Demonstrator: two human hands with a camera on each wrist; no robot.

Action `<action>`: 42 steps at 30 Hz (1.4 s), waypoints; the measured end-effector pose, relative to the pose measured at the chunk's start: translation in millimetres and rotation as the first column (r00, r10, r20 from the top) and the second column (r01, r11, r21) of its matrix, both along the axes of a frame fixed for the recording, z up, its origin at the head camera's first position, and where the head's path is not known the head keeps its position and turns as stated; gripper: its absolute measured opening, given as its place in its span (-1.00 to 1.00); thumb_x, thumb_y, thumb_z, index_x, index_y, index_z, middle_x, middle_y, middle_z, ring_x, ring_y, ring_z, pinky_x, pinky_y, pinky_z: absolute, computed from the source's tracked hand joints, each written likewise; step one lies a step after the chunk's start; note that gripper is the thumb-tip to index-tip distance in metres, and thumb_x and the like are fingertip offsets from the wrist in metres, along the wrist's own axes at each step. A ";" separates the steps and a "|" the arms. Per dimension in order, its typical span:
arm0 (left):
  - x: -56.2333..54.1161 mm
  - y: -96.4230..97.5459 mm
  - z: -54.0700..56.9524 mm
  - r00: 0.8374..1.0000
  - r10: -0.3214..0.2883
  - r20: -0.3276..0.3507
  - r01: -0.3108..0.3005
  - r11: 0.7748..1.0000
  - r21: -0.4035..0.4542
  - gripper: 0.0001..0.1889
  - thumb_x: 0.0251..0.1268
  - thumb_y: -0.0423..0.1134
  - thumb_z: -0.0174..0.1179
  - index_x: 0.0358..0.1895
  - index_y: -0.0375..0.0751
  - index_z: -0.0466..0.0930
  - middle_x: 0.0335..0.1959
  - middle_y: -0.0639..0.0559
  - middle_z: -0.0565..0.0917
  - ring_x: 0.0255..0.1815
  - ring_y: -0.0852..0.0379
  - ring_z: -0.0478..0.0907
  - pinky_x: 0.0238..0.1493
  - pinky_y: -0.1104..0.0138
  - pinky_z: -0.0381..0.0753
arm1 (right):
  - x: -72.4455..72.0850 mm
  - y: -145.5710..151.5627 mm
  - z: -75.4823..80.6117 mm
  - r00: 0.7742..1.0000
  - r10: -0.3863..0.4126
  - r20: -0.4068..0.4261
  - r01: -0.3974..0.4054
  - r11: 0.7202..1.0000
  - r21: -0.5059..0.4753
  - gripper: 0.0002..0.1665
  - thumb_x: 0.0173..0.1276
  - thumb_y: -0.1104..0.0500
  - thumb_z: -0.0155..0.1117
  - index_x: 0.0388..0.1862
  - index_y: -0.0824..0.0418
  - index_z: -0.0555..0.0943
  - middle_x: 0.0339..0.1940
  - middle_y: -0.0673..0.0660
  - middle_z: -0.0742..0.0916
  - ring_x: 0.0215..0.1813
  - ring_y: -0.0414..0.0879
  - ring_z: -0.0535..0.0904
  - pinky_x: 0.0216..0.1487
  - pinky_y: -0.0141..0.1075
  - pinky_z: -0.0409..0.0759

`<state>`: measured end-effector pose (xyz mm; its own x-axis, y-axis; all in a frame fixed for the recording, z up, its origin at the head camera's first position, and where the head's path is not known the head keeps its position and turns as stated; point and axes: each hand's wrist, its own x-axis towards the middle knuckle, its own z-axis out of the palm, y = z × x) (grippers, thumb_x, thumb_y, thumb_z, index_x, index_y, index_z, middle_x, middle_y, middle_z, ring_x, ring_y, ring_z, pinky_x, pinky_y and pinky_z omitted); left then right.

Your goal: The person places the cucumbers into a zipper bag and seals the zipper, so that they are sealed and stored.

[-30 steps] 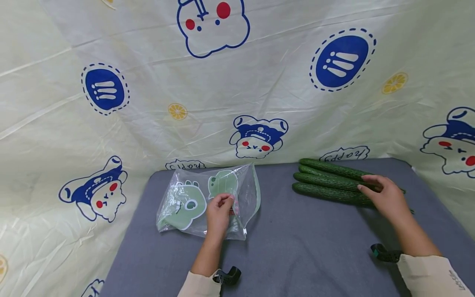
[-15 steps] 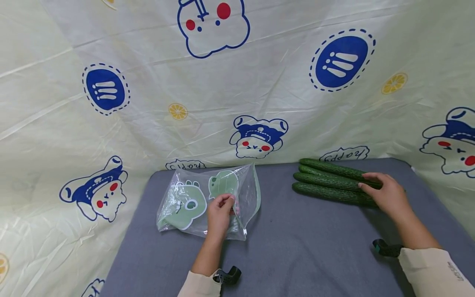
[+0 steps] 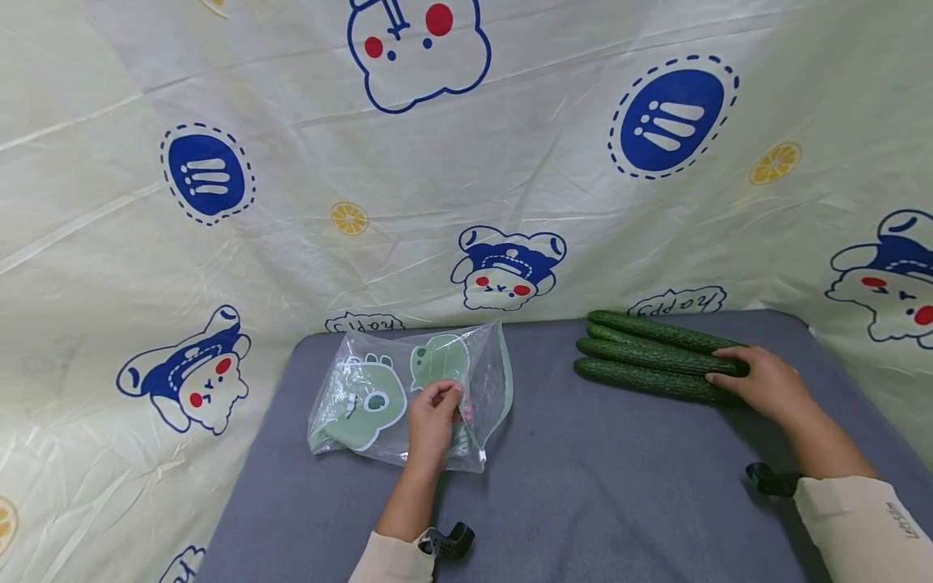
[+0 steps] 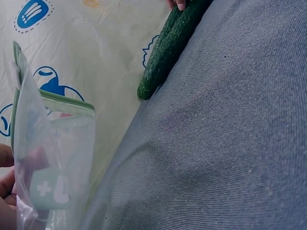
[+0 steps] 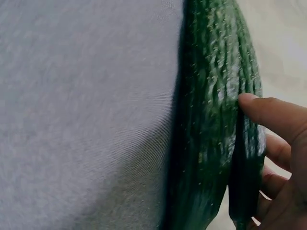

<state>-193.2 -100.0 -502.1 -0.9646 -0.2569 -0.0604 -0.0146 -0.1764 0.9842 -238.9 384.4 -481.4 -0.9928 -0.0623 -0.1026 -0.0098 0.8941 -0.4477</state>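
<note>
In the head view a clear zip bag (image 3: 364, 405) with green cartoon prints lies at the left of the table. My left hand (image 3: 432, 425) pinches it near its open side, thumb against fingers. The left wrist view shows the green-edged mouth of the bag (image 4: 72, 103) standing apart. Several dark green cucumbers lie side by side at the right. My right hand (image 3: 765, 385) grips one middle cucumber (image 3: 641, 354) near its right end. In the right wrist view the thumb (image 5: 271, 114) presses that cucumber (image 5: 247, 177), with fingers curled behind it. A nearer cucumber (image 5: 206, 110) lies alongside.
The table has a grey cloth (image 3: 554, 486). A pale printed sheet (image 3: 408, 178) hangs right behind the bag and the cucumbers. Each wrist carries a black band (image 3: 450, 541). Bare cloth separates the bag from the cucumbers.
My right hand has shifted slightly right and closed lower around the middle cucumber's end. The left hand and the bag stay almost still.
</note>
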 end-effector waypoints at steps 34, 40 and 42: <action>2.0 1.3 -0.1 1.000 0.003 -0.001 -0.003 0.999 -0.036 -0.76 0.36 -0.39 0.19 -0.06 -0.55 0.61 -0.48 0.08 0.62 -0.57 0.24 0.57 -0.49 0.46 0.62 | 41.5 -25.6 16.2 0.969 -0.015 -0.248 -0.007 0.996 -0.089 -0.35 0.49 -0.14 0.21 0.36 0.26 0.47 0.34 0.55 0.44 0.33 0.59 0.26 0.30 0.59 -0.04; 1.6 1.6 0.5 1.000 0.011 0.018 -0.010 0.998 -0.058 -0.78 0.35 -0.41 0.19 -0.07 -0.55 0.63 -0.46 0.10 0.63 -0.52 0.26 0.54 -0.47 0.48 0.59 | 51.0 -37.4 22.7 0.957 0.021 -0.288 -0.056 0.992 -0.117 -0.36 0.46 -0.10 0.26 0.36 0.23 0.48 0.34 0.50 0.46 0.33 0.57 0.27 0.32 0.64 -0.18; 1.3 1.8 1.3 1.000 0.010 0.029 -0.008 0.998 -0.060 -0.78 0.35 -0.43 0.19 -0.07 -0.56 0.63 -0.46 0.08 0.63 -0.51 0.25 0.53 -0.47 0.48 0.58 | 53.4 -40.9 24.0 0.952 0.027 -0.306 -0.068 0.990 -0.125 -0.38 0.46 -0.08 0.28 0.35 0.23 0.49 0.33 0.49 0.48 0.33 0.55 0.28 0.30 0.64 -0.13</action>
